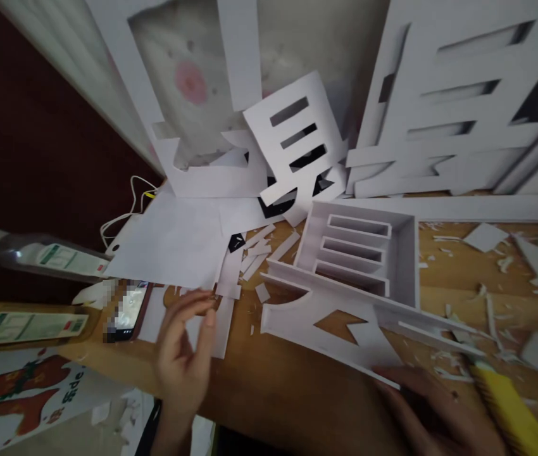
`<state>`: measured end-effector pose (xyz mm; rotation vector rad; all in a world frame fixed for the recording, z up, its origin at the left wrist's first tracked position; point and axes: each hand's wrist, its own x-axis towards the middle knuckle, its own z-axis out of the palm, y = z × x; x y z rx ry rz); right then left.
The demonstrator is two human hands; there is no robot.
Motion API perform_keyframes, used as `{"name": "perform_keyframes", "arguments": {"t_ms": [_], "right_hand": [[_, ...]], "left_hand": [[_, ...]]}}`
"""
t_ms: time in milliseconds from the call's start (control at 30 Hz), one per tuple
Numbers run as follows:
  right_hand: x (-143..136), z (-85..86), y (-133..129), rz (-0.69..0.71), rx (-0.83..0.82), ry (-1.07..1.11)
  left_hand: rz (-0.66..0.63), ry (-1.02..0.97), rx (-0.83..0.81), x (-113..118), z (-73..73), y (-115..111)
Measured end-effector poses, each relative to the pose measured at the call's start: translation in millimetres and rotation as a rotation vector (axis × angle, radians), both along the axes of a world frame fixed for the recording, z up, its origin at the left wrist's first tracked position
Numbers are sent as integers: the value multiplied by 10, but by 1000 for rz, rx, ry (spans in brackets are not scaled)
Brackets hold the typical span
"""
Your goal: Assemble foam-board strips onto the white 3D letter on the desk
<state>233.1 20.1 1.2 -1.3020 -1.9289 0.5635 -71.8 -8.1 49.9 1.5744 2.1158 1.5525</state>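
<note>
My left hand (184,354) hovers over the wooden table (278,386) with its fingers apart, its fingertips touching a small white foam strip (221,320). My right hand (433,411) rests at the lower right on the near edge of a large white foam-board character (345,285) with raised side walls, and grips a yellow utility knife (511,405). The character lies flat between both hands.
White offcuts (487,237) and shavings litter the table. A phone (129,310) lies left of my left hand, next to white sheets (174,240) and a white cable (126,215). More cut-out characters (297,136) lean against the back wall. Plastic bottles (36,256) lie at the left.
</note>
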Motion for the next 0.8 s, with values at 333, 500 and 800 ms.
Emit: {"name": "perform_keyframes", "arguments": {"t_ms": [333,500,800], "right_hand": [[-14,-115,-100,-48,-82,28],[-31,-171,-183,-104,-93,82],[-31,-148,-135,-60,75,-39]], "left_hand": [[-330,-329,-242,531,-261,139],[-363,-387,-345,552,-319,128],[-462,-629,-383,478,-375,89]]}}
